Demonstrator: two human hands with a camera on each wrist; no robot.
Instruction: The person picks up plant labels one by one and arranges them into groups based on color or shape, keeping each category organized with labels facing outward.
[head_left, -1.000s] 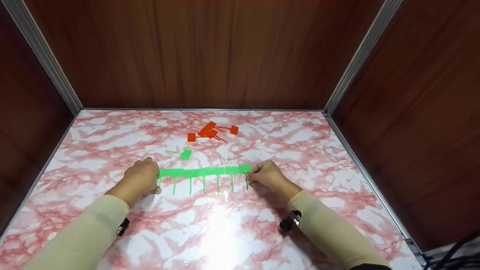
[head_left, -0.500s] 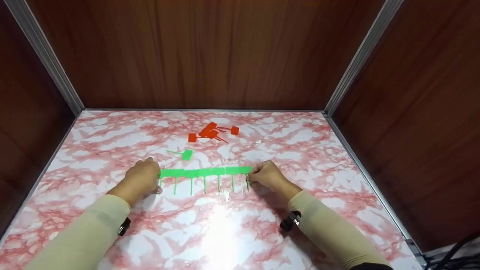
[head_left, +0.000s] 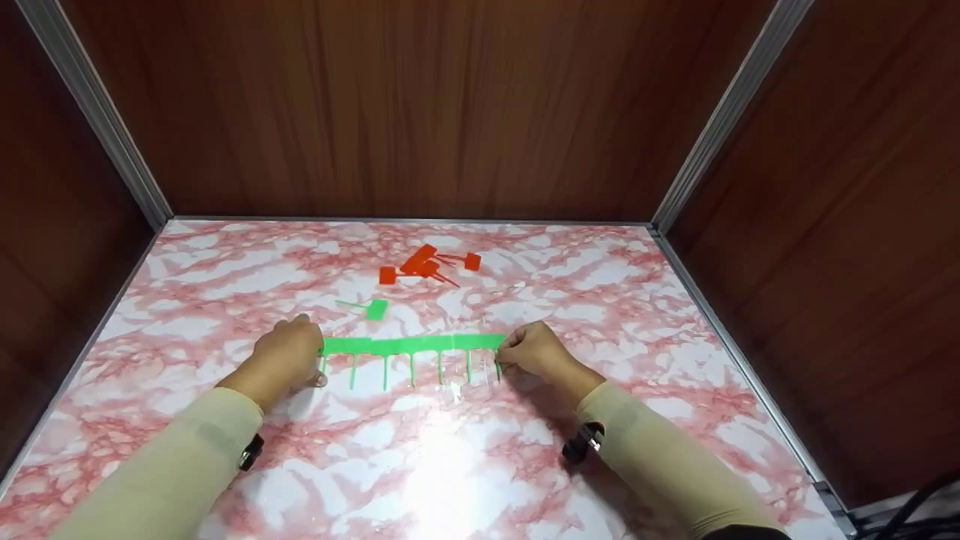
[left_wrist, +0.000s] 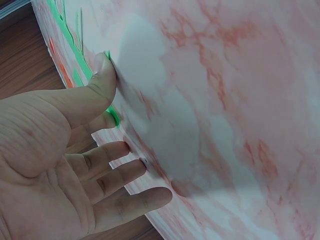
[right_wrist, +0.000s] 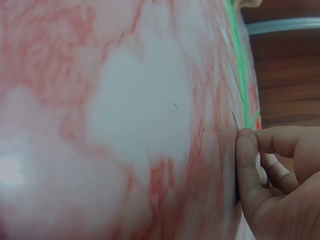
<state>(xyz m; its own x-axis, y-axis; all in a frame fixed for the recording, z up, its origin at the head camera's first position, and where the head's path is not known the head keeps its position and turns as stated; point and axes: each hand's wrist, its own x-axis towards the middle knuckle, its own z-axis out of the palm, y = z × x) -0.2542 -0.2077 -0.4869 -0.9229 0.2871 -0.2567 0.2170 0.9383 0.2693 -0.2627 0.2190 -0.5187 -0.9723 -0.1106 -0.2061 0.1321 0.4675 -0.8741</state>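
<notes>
A row of several green cable tie tags (head_left: 420, 344) lies edge to edge on the marbled tabletop, thin tails toward me. My left hand (head_left: 289, 352) is at the row's left end. In the left wrist view, its thumb touches near a tail and its index finger touches the end tag (left_wrist: 116, 118); the other fingers extend loosely. At the right end, my right hand (head_left: 536, 349) pinches the last tag between thumb and index finger; its fingertips (right_wrist: 246, 135) hide most of that tag. A single green tag (head_left: 377, 309) lies behind the row, its tail pointing left.
Several red cable tie tags (head_left: 420, 261) lie in a loose cluster farther back. Dark wood-grain panels (head_left: 412, 112) with metal edging stand at the back and sides. A bright glare (head_left: 442, 472) covers the tabletop (head_left: 337, 465) in front. Dark cables (head_left: 919, 506) show at lower right.
The green row's right end has dropped slightly toward me, making the row straighter. Both hands keep their places at the ends. The whole view has shifted slightly.
</notes>
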